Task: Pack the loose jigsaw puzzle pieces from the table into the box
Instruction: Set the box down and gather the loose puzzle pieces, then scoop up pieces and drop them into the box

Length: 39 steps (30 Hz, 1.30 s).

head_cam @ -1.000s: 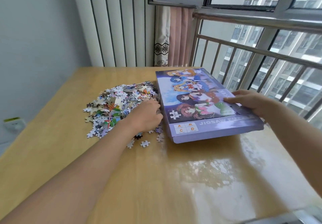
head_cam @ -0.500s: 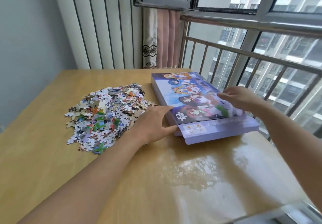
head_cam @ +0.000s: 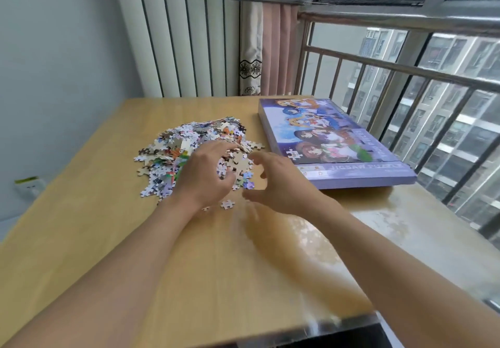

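Note:
A heap of loose jigsaw puzzle pieces [head_cam: 186, 147] lies on the wooden table [head_cam: 108, 212], left of centre. The purple puzzle box [head_cam: 332, 142] sits closed with its picture lid on, at the table's right side by the railing. My left hand [head_cam: 205, 174] rests on the near right edge of the heap, fingers curled down over the pieces. My right hand [head_cam: 281, 182] hovers just right of the heap with fingers spread and curved, holding nothing. Between the two hands lie several pieces [head_cam: 239, 165]. One stray piece [head_cam: 227, 204] lies near my left wrist.
A metal railing [head_cam: 405, 71] and window run along the table's right side, close behind the box. A pink curtain [head_cam: 273, 50] hangs at the far corner. A white wall socket [head_cam: 29, 186] is low on the left wall. Glare covers the table's near right part.
Both hands have left the box and moved left to the heap. The left hand is now on the pieces; the right hand has crossed over from the box's far side. The box now lies unheld.

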### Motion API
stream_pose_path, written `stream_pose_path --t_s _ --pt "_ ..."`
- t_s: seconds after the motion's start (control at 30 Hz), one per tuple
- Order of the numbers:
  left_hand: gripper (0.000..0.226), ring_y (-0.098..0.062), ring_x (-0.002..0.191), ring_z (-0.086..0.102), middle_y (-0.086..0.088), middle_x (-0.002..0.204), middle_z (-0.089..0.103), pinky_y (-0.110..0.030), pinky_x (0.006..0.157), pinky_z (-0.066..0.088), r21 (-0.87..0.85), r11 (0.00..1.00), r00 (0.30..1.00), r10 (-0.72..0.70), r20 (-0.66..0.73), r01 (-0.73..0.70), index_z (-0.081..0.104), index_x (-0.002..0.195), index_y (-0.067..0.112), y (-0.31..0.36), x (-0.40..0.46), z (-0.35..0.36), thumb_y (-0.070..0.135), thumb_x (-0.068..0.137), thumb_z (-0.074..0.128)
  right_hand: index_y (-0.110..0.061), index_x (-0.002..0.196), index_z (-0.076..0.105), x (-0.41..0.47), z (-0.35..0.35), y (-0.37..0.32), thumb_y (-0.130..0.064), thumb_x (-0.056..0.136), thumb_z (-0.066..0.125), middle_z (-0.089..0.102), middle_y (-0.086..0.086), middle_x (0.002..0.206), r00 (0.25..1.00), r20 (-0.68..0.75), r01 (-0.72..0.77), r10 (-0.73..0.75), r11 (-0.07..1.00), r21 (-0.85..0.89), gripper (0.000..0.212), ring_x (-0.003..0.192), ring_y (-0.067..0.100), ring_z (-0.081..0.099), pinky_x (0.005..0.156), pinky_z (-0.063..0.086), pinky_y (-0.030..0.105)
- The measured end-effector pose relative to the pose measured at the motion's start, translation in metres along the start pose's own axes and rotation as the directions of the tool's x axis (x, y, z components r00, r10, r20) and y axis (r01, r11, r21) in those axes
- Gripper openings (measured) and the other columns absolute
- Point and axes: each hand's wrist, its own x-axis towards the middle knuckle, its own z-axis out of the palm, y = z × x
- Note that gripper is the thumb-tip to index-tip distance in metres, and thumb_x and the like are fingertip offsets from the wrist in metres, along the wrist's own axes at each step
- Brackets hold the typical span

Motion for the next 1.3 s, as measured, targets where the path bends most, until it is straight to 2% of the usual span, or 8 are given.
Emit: stream_pose_path --t_s 0.1,0.27,0.43,0.57,0.8,0.97,1.13,1.3 --pt "0.066 -0.026 0.128 0.043 -0.004 0.135 0.054 -0.042 0.108 0.039 0.204 0.966 0.985 -0.143 -0.098 0.161 0.056 0.132 0.019 -0.010 -0.011 -0.011 0.034 0.068 0.056 -0.012 0.147 0.031 0.022 0.019 -0.010 -0.055 0.064 0.089 0.045 0.011 0.139 0.955 0.099 -0.287 0.280 0.956 0.058 0.110 0.126 0.029 0.050 0.088 0.046 0.035" --pt "0.075 -0.025 0.132 0.037 0.000 0.144 0.043 -0.045 0.107 0.037 0.325 0.881 0.923 -0.381 0.056 0.344 0.043 0.144 0.021 -0.020 -0.025 -0.004 0.057 0.080 0.057 -0.018 0.076 0.047 0.064 0.023 -0.016 -0.055 0.060 0.092 0.048 -0.001 0.060 0.898 0.121 -0.436 0.422 0.821 0.368 0.060 0.056 0.016 0.050 0.052 0.043 0.023" --pt "0.069 -0.019 0.127 0.045 0.006 0.136 0.050 -0.037 0.101 0.042 0.137 0.943 0.949 -0.312 0.039 0.304 0.046 0.144 0.026 -0.023 -0.025 0.000 0.043 0.080 0.064 -0.016 0.148 0.042 0.090 0.029 -0.008 -0.041 0.065 0.093 0.055 0.007 0.137 0.939 0.153 -0.345 0.309 0.846 0.406 0.101 0.114 0.021 0.060 0.088 0.054 0.031" --pt "0.050 -0.014 0.115 0.052 0.010 0.122 0.059 -0.029 0.089 0.042 0.016 0.966 0.966 -0.258 0.029 0.257 0.059 0.126 0.029 -0.029 -0.018 -0.002 0.038 0.077 0.065 -0.021 0.129 0.060 0.097 0.041 0.000 -0.032 0.067 0.092 0.060 0.001 0.122 0.972 0.049 -0.230 0.228 0.902 0.365 0.071 0.083 0.007 0.059 0.056 0.047 0.021" --pt "0.061 -0.013 0.100 0.058 0.009 0.116 0.055 -0.035 0.084 0.053 -0.081 0.929 0.930 -0.365 -0.034 0.361 0.050 0.132 0.025 -0.036 -0.009 0.000 0.034 0.074 0.066 -0.016 0.153 0.030 0.101 0.044 0.002 -0.054 0.058 0.093 0.047 0.008 0.145 0.972 0.004 -0.224 0.235 0.921 0.319 0.120 0.112 0.019 0.048 0.072 0.044 0.024" --pt "0.055 -0.010 0.100 0.063 0.004 0.115 0.064 -0.032 0.088 0.055 -0.190 0.922 0.941 -0.333 0.059 0.338 0.058 0.128 0.023 -0.035 -0.008 0.000 0.010 0.075 0.066 -0.012 0.145 0.042 0.103 0.049 -0.005 -0.033 0.065 0.094 0.053 0.008 0.140 0.978 0.022 -0.201 0.208 0.907 0.370 0.098 0.111 0.021 0.051 0.081 0.046 0.030" --pt "0.057 0.006 0.100 0.060 0.009 0.116 0.063 -0.001 0.074 0.045 -0.288 0.901 0.945 -0.318 0.074 0.326 0.060 0.126 0.025 -0.030 -0.007 0.000 -0.002 0.076 0.067 -0.020 0.138 0.050 0.100 0.046 -0.002 -0.025 0.064 0.094 0.053 0.003 0.125 0.984 0.060 -0.178 0.169 0.872 0.455 0.086 0.106 0.024 0.061 0.070 0.058 0.036" --pt "0.059 -0.003 0.106 0.063 0.008 0.117 0.062 -0.017 0.090 0.051 -0.395 0.863 0.946 -0.320 0.057 0.316 0.059 0.125 0.025 -0.029 -0.006 0.001 -0.006 0.076 0.068 -0.020 0.125 0.058 0.101 0.047 0.005 -0.020 0.062 0.094 0.059 0.003 0.099 0.983 0.057 -0.179 0.176 0.827 0.533 0.072 0.079 0.018 0.060 0.057 0.048 0.028"
